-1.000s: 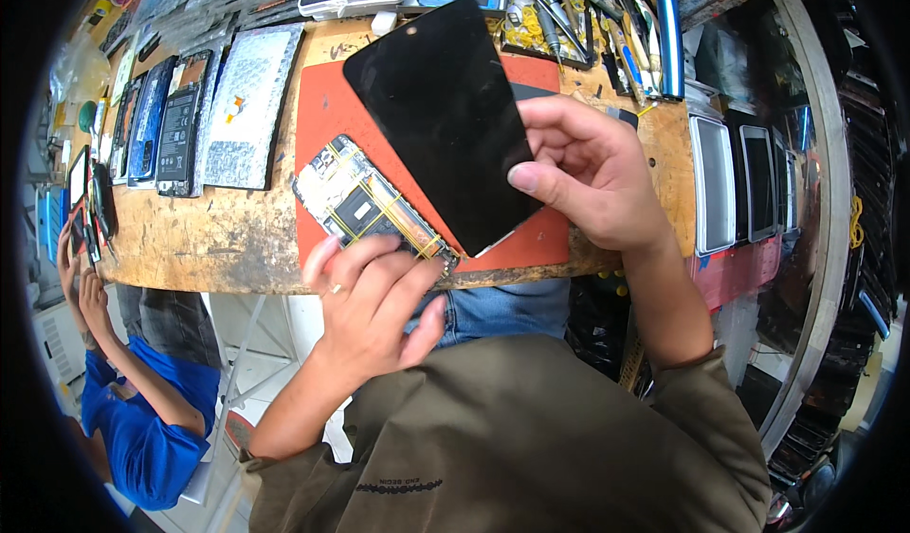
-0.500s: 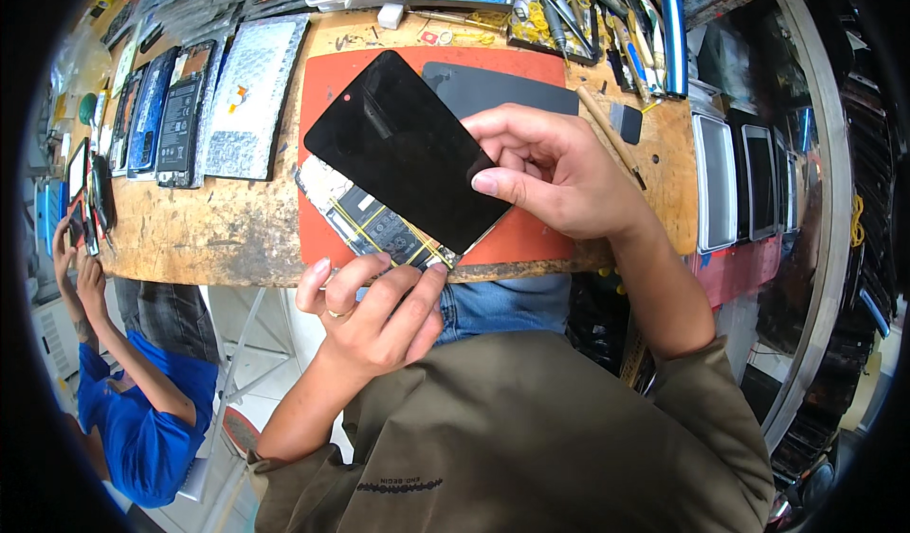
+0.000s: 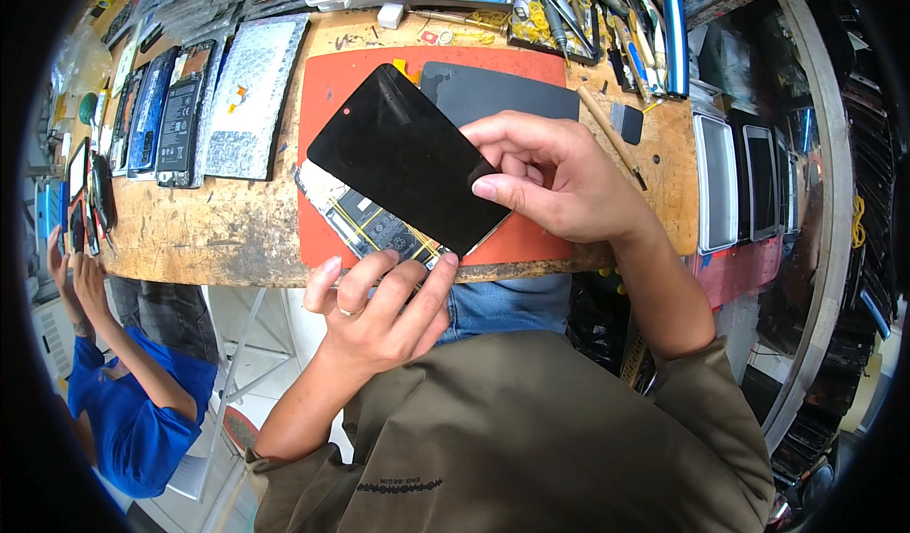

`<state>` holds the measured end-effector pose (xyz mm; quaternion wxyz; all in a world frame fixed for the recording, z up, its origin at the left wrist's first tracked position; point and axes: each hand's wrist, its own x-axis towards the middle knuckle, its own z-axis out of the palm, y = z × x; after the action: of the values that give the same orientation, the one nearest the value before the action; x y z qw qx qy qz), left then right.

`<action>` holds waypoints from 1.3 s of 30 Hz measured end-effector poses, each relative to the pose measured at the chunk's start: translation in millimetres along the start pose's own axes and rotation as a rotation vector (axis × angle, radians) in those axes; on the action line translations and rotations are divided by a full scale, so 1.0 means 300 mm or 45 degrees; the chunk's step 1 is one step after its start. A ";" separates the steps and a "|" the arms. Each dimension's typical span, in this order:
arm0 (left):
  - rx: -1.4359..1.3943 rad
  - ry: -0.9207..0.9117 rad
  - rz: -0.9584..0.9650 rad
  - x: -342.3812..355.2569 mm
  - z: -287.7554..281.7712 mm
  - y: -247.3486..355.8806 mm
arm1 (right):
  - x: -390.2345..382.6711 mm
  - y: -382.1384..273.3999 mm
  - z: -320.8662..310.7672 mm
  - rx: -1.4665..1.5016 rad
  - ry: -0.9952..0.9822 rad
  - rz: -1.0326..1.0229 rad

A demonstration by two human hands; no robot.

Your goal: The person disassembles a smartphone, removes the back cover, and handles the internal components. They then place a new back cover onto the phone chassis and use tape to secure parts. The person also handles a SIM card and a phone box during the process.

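A black phone screen panel (image 3: pixel 403 158) is tilted over an opened phone body (image 3: pixel 365 222), covering part of it. My right hand (image 3: pixel 550 177) pinches the panel's right edge, thumb on the front and fingers behind. Below the phone body, my left hand (image 3: pixel 384 305) has its fingers spread, the index fingertip at the panel's lower corner and the other tips along the body's near edge. A dark battery and yellow lines show on the body's uncovered part. An orange tab (image 3: pixel 406 68) sticks out past the panel's top. Both lie over a red mat (image 3: pixel 327 78).
Behind the panel lies a dark grey sheet (image 3: pixel 502 92). A wooden-handled tool (image 3: pixel 607 130) rests right of the mat, with a tool tray (image 3: pixel 555 30) beyond. Opened phones (image 3: pixel 180 116) and a silvery wrapped slab (image 3: pixel 251 106) lie left. A co-worker in blue (image 3: pixel 142 410) sits at left.
The panel has lowered slightly toward me, and the orange tab now shows behind it. My left hand has shifted a little right, its index fingertip now at the panel's corner.
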<state>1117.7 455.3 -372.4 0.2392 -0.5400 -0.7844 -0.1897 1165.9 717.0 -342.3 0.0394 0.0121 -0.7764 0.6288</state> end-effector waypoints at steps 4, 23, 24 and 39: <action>0.054 0.003 0.038 0.003 0.008 0.001 | 0.000 -0.004 -0.005 -0.012 -0.022 0.025; 0.118 0.001 0.113 0.006 -0.005 0.010 | -0.006 0.005 0.005 -0.044 -0.004 -0.019; 0.117 -0.004 0.114 0.006 -0.003 0.010 | -0.004 0.003 0.005 -0.050 0.002 -0.016; 0.032 -0.035 0.060 -0.001 0.007 0.014 | 0.019 0.004 0.004 -0.067 -0.036 -0.060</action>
<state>1121.3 457.7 -374.2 0.2394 -0.5578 -0.7770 -0.1668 1160.1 716.3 -343.3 0.0435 0.0382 -0.7927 0.6069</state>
